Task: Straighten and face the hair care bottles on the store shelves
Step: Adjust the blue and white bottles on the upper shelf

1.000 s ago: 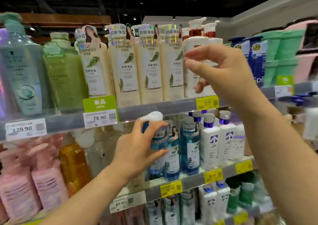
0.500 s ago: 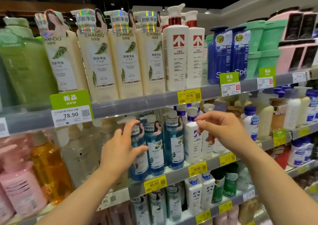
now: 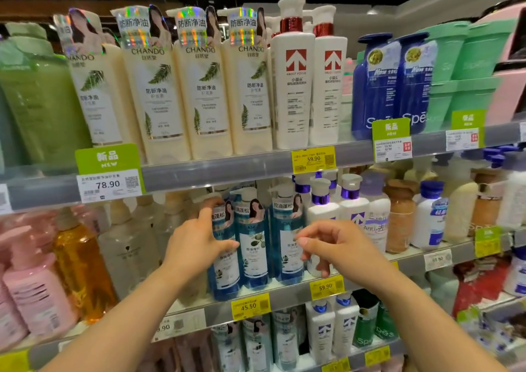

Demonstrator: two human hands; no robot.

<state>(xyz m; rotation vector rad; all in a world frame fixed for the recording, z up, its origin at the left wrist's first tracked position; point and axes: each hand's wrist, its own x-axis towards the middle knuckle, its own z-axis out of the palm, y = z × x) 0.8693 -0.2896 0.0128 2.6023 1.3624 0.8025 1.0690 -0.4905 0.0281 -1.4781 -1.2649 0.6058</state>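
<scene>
Left hand (image 3: pixel 196 243) grips the leftmost blue bottle (image 3: pixel 225 257) beside white bottles (image 3: pixel 323 215); right hand (image 3: pixel 336 243) loosely curled, empty.

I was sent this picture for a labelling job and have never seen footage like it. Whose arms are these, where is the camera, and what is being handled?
There is no machine here. The camera sits on a person's head and looks forward and down, so the two bare arms reaching in are that person's own. They stand before store shelves of hair care bottles. The left hand grips the leftmost blue bottle on the middle shelf, thumb across its front. The right hand hangs in front of the third blue bottle with loosely curled fingers; it seems to hold nothing, though I cannot tell whether it touches the bottle. Above stand cream bottles marked CHANDO and white pump bottles with a red arrow. Yellow price tags line the shelf edges.
</scene>
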